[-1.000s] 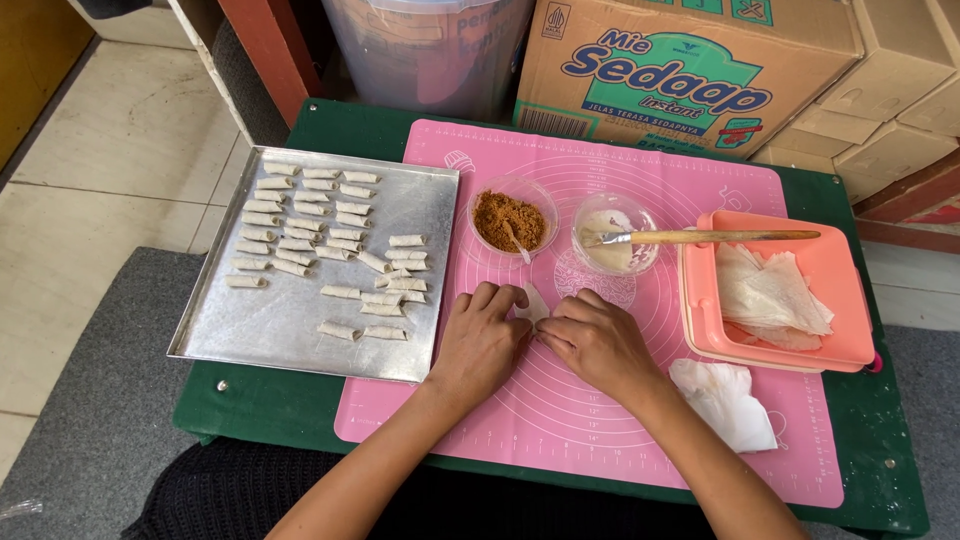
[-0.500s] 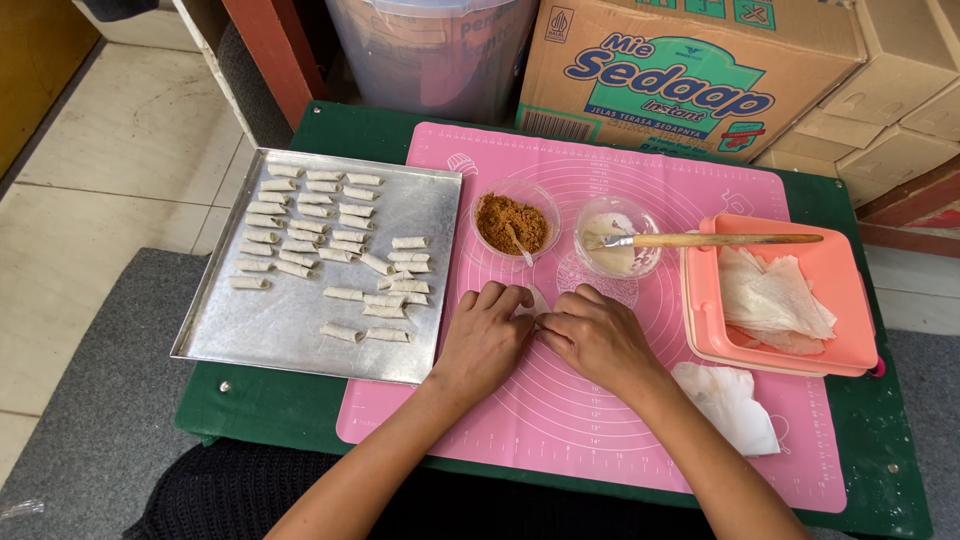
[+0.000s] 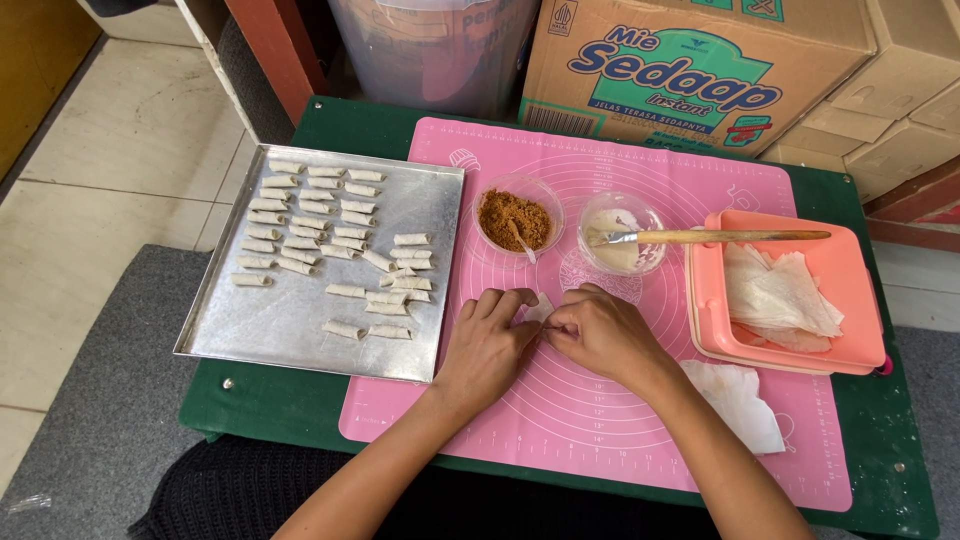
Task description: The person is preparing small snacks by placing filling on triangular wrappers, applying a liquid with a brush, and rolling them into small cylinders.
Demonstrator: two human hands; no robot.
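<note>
Item: pastry wrapper (image 3: 537,310) on pink mat (image 3: 620,420). Your left hand (image 3: 490,345) and right hand (image 3: 605,335) have closed in since a second ago, fingers pinching it shut; rolling continues. Tray (image 3: 290,330) of finished rolls (image 3: 330,235) unchanged.

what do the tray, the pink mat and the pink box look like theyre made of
The flat square grey tray looks like thin metal, probably aluminium: dull brushed sheen with soft reflections. The pink printed work mat seems to be silicone: matte, lying limp and flat. The salmon-pink rectangular box looks like moulded plastic: smooth with rounded rims.
</note>
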